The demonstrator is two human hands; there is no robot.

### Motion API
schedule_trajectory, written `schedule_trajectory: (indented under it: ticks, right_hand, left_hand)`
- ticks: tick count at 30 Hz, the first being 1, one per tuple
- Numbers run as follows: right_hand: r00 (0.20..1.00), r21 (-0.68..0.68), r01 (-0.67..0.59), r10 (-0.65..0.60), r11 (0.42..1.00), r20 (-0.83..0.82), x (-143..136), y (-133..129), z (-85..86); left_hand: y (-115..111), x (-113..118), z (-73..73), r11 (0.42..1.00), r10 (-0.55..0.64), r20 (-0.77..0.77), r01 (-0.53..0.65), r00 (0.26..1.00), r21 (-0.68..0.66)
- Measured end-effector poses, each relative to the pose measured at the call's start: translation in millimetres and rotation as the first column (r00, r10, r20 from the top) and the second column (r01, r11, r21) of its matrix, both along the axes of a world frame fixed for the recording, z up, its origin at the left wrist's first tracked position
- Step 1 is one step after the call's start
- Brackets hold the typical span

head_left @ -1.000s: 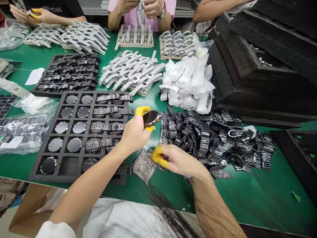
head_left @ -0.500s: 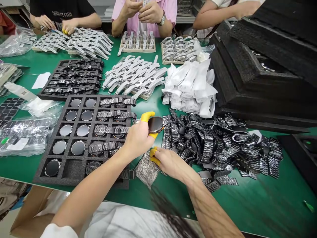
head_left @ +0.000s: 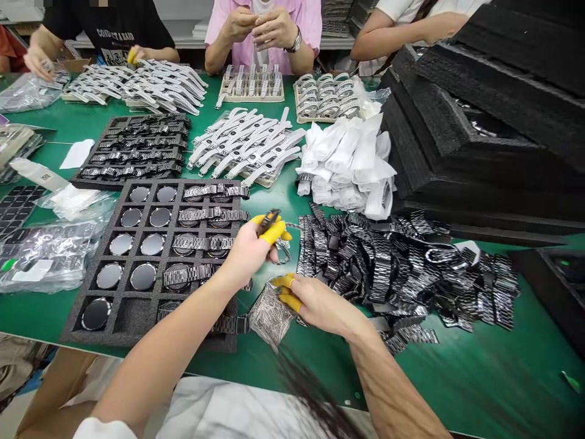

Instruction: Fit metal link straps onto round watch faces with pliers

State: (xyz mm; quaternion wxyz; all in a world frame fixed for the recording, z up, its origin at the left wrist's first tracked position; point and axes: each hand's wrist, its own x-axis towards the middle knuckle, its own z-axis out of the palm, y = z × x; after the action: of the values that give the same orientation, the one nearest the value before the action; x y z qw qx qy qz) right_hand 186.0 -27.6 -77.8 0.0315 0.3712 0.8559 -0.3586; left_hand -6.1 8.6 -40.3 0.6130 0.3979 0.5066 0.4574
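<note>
Left hand (head_left: 250, 251) grips a watch (head_left: 269, 222), tilted above the table (head_left: 315, 366), its face hard to make out; fingers partly cover the strap (head_left: 284, 252). Right hand (head_left: 322, 300) has its fingertips at a bag of pins (head_left: 270, 318); whether they pinch one cannot be told. Left forearm (head_left: 171, 332) covers part of the tray (head_left: 130, 312). Black foam stack (head_left: 439, 189) is cut off at right.
</note>
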Motion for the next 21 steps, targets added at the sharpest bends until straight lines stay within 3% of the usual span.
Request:
schedule_trajectory:
  ticks: [4,6,7,10,11,12,13,15,18,21]
  right_hand:
    - [0.924,-0.114,0.108,-0.142,0.988,-0.354,6.5,6.4,0.8]
    - [0.781,-0.196,0.239,-0.308,0.951,-0.543,6.8,6.8,-1.3]
    - [0.669,-0.234,0.329,-0.401,0.915,-0.626,6.3,6.1,-2.7]
    - [0.277,-0.261,0.654,-0.546,0.710,-0.791,3.7,0.8,-8.1]
    - [0.194,-0.220,0.752,-0.528,0.621,-0.827,3.3,-1.5,-10.3]
    - [0.161,-0.153,0.828,-0.490,0.539,-0.856,3.3,-3.8,-12.9]
    - [0.165,-0.074,0.878,-0.444,0.472,-0.881,3.7,-5.8,-15.8]
    - [0.213,0.067,0.918,-0.343,0.392,-0.915,5.9,-7.9,-21.7]
    - [0.255,0.156,0.917,-0.238,0.367,-0.937,9.5,-4.8,-26.8]
    - [0.332,0.285,0.904,-0.105,0.319,-0.937,9.1,3.2,-23.1]
  left_hand:
    - [3.7,-5.5,11.6,0.997,0.027,0.259,-0.006,0.965,-0.081]
    - [3.0,-7.1,16.3,0.998,-0.031,0.261,0.042,0.965,-0.037]
    - [2.0,-7.1,17.6,0.997,-0.068,0.233,0.072,0.970,-0.009]
    - [-2.6,-4.8,15.9,0.982,-0.184,0.073,0.180,0.980,0.052]
    - [-4.4,-3.7,13.4,0.972,-0.222,-0.003,0.221,0.975,0.080]
    - [-6.2,-2.6,10.1,0.958,-0.253,-0.090,0.262,0.963,0.119]
    - [-7.8,-1.6,6.3,0.939,-0.270,-0.184,0.301,0.945,0.169]
    - [-10.4,-0.1,-1.4,0.888,-0.265,-0.351,0.370,0.898,0.274]
    - [-12.5,1.1,-8.2,0.836,-0.257,-0.462,0.436,0.849,0.335]
    - [-13.3,1.2,-8.2,0.827,-0.276,-0.479,0.460,0.833,0.323]
